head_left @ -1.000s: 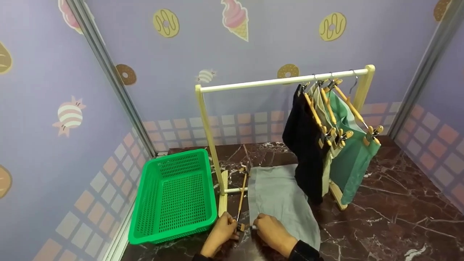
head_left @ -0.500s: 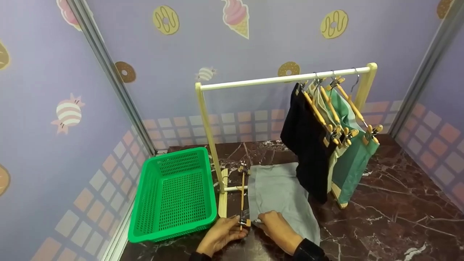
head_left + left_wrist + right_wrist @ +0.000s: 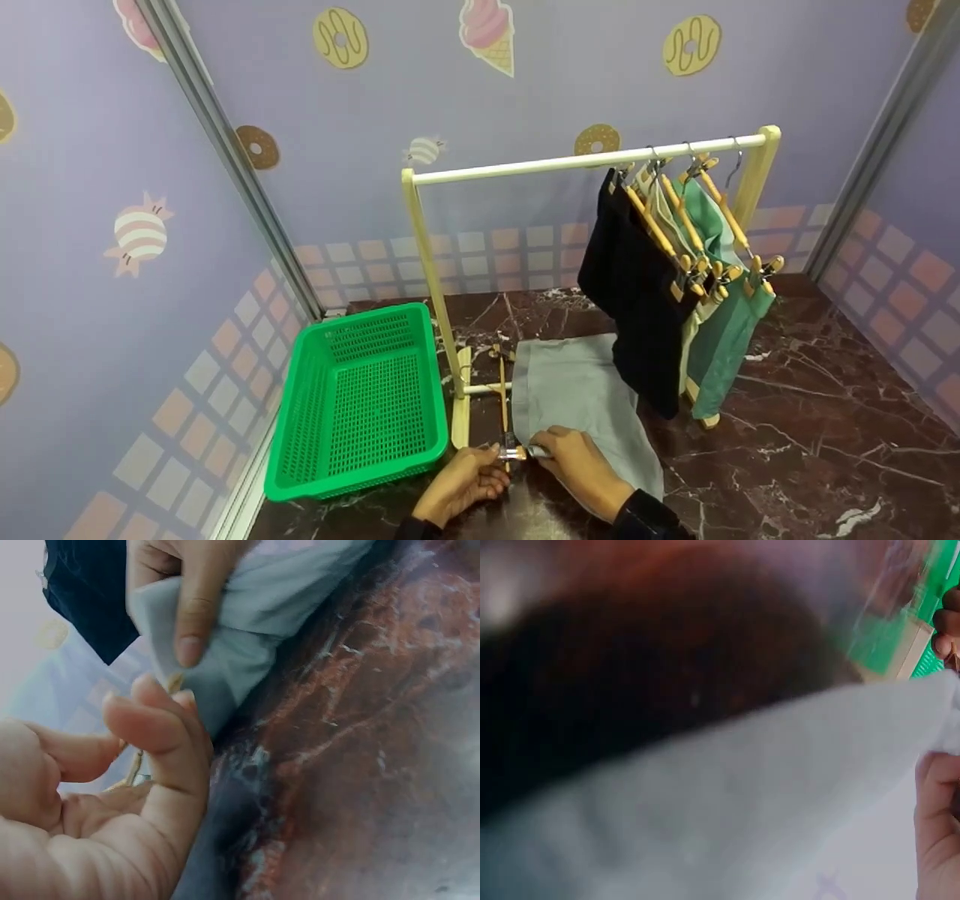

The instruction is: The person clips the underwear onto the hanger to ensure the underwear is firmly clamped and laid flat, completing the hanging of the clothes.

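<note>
A grey garment (image 3: 574,390) lies on the dark marble tabletop, its waist edge facing left. Along that edge lies a wooden clip hanger (image 3: 503,397). My left hand (image 3: 469,480) pinches the hanger's near clip (image 3: 512,453) between thumb and fingers; whether the clip's jaws are apart is too small to tell. My right hand (image 3: 581,461) pinches the garment's near corner, just right of that clip. In the left wrist view, the right thumb (image 3: 196,611) presses on the grey cloth (image 3: 240,652). Blurred grey cloth (image 3: 727,765) crosses the right wrist view, with the right hand (image 3: 939,825) at its edge.
A green plastic basket (image 3: 439,420) stands at the left. Behind the hands rises a wooden clothes rack (image 3: 525,171). Black shorts (image 3: 637,315), a cream garment and a green garment (image 3: 731,337) hang from clip hangers at its right end. Patterned walls enclose the table.
The hanger's near end has shifted right, toward the garment's corner, with my left hand following. My right hand has moved slightly right and up, still pinching the corner.
</note>
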Demonstrator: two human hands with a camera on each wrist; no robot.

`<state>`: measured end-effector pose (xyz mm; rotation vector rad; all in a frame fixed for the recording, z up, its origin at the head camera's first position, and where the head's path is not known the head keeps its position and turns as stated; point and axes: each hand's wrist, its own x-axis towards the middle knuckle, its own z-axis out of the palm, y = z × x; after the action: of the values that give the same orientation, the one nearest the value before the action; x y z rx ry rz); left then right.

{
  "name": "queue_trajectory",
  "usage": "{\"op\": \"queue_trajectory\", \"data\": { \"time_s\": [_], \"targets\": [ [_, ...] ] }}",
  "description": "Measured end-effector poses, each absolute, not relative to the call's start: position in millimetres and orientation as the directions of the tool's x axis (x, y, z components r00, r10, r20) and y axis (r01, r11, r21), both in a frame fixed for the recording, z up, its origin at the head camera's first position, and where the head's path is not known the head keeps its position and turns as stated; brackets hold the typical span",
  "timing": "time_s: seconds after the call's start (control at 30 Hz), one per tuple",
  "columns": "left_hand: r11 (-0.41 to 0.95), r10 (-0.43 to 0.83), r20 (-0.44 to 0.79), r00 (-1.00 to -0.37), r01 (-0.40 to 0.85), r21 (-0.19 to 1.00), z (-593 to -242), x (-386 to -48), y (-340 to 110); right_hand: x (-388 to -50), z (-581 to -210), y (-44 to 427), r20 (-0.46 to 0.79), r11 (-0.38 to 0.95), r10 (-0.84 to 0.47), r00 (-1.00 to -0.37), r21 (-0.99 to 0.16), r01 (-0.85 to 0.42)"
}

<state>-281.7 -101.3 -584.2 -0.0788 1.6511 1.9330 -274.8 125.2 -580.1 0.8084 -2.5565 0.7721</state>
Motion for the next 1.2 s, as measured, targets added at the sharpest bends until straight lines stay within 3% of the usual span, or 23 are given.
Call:
{"op": "queue_trajectory", "data": {
  "time_s": [0.3,0.53,0.8,1.2],
  "targets": [
    [-0.017,0.448,-0.362,-0.817,-0.413,0.911,-589,-280,-102,-279,-577,131,0.507,0.677,-0.471,-0.722,-0.316,-0.664],
    [-0.118,0.444,-0.343,-0.828,-0.434,0.893,-593,-277,-100,-279,-577,132,0.489,0.672,-0.499,-0.716,-0.304,-0.676],
    [-0.276,0.375,-0.334,-0.865,-0.448,0.85,-590,-276,-93,-281,-576,130,0.575,0.7,-0.494,-0.652,-0.182,-0.691],
    [-0.275,0.344,-0.346,-0.873,-0.446,0.852,-588,-274,-94,-285,-577,124,0.639,0.691,-0.482,-0.599,-0.143,-0.708]
  ]
}}
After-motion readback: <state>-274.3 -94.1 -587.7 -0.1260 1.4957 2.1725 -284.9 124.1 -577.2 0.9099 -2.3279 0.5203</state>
